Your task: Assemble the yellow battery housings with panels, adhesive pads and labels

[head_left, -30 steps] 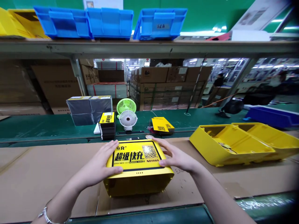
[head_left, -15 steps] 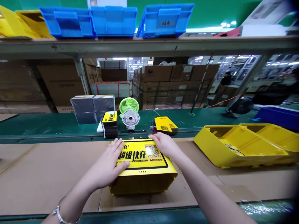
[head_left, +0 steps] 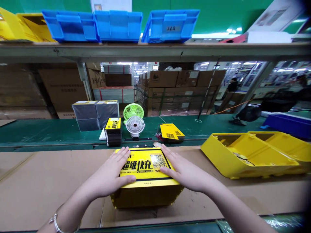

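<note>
A yellow plastic housing rests on the cardboard-covered bench in front of me. Its top face carries a yellow label with large black Chinese characters and a QR code. Flat on the left part of that label lies my left hand, fingers stretched out and thumb apart. My right hand presses on the right part with its fingers extended, the thumb lying just below the QR code. Neither hand is wrapped round anything. The palms cover both side edges of the top face.
More yellow housings lie open side up at the right. Behind the bench stand a stack of yellow labels, a white fan, a green fan, a dark stack with yellow tops and grey wrapped blocks. Blue bins line the shelf above.
My right hand has come from the label's far right corner down onto its right side, fingers now flat with the thumb apart. My left hand stays on the left side.
</note>
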The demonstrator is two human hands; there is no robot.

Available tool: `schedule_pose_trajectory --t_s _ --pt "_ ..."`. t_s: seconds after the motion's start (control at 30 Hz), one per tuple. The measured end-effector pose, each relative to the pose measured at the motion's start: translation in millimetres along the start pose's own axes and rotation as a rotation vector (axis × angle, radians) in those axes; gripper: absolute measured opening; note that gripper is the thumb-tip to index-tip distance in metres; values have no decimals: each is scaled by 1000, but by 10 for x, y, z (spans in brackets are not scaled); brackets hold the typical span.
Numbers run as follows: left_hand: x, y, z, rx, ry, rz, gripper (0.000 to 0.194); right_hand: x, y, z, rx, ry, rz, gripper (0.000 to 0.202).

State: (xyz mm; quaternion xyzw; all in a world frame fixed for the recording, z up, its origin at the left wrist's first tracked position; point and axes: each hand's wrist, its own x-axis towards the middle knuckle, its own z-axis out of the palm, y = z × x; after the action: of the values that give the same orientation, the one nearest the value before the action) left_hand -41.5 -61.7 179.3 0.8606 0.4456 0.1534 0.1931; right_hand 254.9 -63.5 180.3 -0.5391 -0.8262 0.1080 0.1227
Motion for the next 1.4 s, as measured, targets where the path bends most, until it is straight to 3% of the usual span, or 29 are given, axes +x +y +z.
schedule_pose_trajectory --t_s 0.13,0.3,0.53,0.7,0.8,0.9,1.03,1.13,1.3,1.4 --pt "142 146 121 43 33 47 78 111 -178 172 -74 86 -19 74" --pt "379 326 205 113 -67 106 91 223 -482 271 -107 19 -204 68" --pt "127 8 44 49 -15 74 81 9 -176 70 42 -42 -93 81" --pt "-131 -176 110 -324 102 -84 70 -284 116 143 416 -30 42 72" --pt "-280 -167 344 -690 297 -161 58 -451 251 329 708 8 51 69" --pt "-426 -117 681 -1174 462 -275 53 -546 303 651 836 -3 96 80" --pt "-579 -108 1037 -1482 524 -385 58 -549 230 1030 776 143 287 48" --pt "-609 -130 1050 -1426 520 -366 63 -529 179 975 604 259 352 22" --pt "-328 10 797 -1342 346 -369 81 -520 101 546 383 454 379 37" --pt "-10 169 836 -1443 303 -312 76 -507 -125 557 94 644 174 46"
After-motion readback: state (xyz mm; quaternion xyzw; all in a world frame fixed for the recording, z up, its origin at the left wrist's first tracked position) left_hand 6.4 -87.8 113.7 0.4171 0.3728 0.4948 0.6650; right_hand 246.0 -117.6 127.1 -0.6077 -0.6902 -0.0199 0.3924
